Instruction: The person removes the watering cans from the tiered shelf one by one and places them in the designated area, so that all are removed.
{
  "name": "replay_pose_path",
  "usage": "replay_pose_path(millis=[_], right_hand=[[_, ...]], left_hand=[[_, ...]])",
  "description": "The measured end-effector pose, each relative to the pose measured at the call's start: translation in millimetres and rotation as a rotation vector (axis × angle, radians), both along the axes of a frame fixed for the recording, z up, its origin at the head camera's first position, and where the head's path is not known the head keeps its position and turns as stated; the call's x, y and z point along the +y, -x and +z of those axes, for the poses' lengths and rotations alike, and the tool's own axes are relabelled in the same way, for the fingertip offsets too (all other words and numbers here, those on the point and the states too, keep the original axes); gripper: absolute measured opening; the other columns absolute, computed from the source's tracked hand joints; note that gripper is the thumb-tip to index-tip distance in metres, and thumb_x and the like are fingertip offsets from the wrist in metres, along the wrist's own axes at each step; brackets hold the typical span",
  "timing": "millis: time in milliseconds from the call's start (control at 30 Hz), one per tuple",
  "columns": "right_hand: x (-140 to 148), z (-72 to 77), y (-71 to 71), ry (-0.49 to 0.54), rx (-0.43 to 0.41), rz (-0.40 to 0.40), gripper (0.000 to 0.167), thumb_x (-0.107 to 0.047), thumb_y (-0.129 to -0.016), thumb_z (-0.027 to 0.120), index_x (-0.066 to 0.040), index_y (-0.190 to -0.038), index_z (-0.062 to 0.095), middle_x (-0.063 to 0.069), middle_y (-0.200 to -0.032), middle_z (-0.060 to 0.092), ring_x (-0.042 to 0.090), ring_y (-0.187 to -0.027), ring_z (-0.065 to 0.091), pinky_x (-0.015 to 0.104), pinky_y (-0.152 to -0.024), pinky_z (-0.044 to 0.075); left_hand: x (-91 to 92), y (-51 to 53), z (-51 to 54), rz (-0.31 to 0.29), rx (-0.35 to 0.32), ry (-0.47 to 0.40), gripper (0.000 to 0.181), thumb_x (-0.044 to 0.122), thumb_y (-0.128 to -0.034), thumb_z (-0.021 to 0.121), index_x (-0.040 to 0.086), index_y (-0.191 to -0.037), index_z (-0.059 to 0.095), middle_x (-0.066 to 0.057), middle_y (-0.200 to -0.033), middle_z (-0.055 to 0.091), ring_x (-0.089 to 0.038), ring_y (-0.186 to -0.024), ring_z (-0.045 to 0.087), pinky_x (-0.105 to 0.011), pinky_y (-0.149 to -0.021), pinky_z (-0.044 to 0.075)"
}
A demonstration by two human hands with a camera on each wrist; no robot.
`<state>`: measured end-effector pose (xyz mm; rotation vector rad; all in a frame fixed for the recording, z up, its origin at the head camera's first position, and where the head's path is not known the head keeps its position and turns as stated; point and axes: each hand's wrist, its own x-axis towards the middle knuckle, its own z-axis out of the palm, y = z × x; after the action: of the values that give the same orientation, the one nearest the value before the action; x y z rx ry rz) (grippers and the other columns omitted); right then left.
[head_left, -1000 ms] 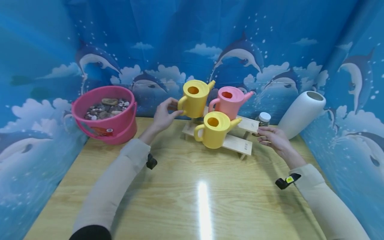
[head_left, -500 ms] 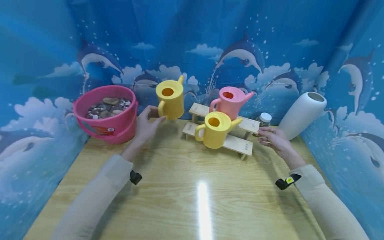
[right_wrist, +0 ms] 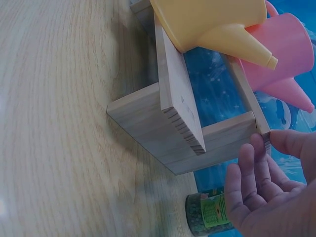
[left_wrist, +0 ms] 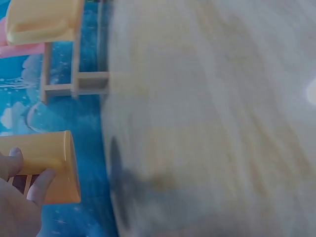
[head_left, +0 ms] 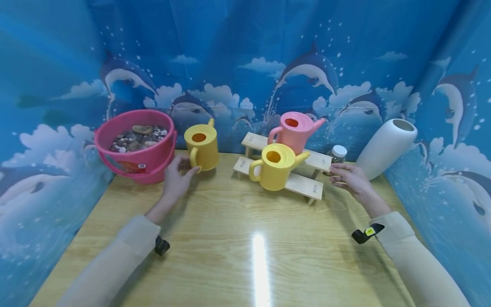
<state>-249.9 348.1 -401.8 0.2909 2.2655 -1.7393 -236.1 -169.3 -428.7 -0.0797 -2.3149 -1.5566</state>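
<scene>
My left hand (head_left: 176, 180) grips a yellow watering can (head_left: 203, 149) at its handle. In the left wrist view the can's base appears a little above the wooden tabletop, with a shadow beneath. A two-step wooden stand (head_left: 303, 184) is at the middle back. On its lower step sits a second yellow watering can (head_left: 273, 175), and a pink watering can (head_left: 294, 134) is on the upper step. My right hand (head_left: 352, 179) pinches the right end of the upper board between thumb and fingers, clearly seen in the right wrist view.
At the left stands a pink bucket (head_left: 163, 157) of stones. A small white-lidded jar (head_left: 338, 152) stands behind my right hand, with a white vase (head_left: 385, 145) leaning beside it. A dolphin-print curtain (head_left: 230, 55) closes off the back and sides.
My left hand has lifted the yellow watering can off the stand's upper step, carried it left and then lowered it beside the bucket. My right hand has stayed on the stand.
</scene>
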Motion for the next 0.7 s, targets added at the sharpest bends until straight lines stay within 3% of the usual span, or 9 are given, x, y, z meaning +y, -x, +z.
replay_pose_path(millis=[167,333,700], right_hand=[[-0.6,-1.6,0.3,0.008,-0.004,-0.008,0.07,-0.031,-0.11,0.055,0.003,-0.163,0.026,-0.023,-0.091,0.068,-0.002,-0.085,0.069,0.017,-0.082,0.062],[-1.2,-1.8,-0.1,0.003,-0.005,-0.012,0.07,-0.032,-0.11,0.055,0.003,-0.163,0.027,-0.023,-0.091,0.068,-0.002,-0.084,0.068,0.017,-0.082,0.062],[-0.6,-1.4,1.6,-0.003,-0.015,-0.018,0.07,-0.033,-0.11,0.055,0.002,-0.163,0.026,-0.022,-0.091,0.068,-0.003,-0.084,0.068,0.017,-0.082,0.061]], left_hand=[[-9.4,0.2,-16.2,0.026,-0.065,0.043,0.033,0.004,-0.0961,0.074,-0.006,-0.124,0.06,-0.027,-0.126,0.067,-0.041,-0.119,0.064,-0.054,-0.111,0.051],[-18.1,0.9,-27.7,0.049,-0.085,0.074,0.033,0.006,-0.0959,0.075,-0.004,-0.124,0.06,-0.026,-0.128,0.068,-0.04,-0.118,0.066,-0.052,-0.109,0.054],[-29.8,2.0,-35.4,0.069,-0.154,0.138,0.035,0.008,-0.0953,0.077,-0.003,-0.124,0.061,-0.028,-0.124,0.071,-0.042,-0.114,0.069,-0.054,-0.103,0.058]])
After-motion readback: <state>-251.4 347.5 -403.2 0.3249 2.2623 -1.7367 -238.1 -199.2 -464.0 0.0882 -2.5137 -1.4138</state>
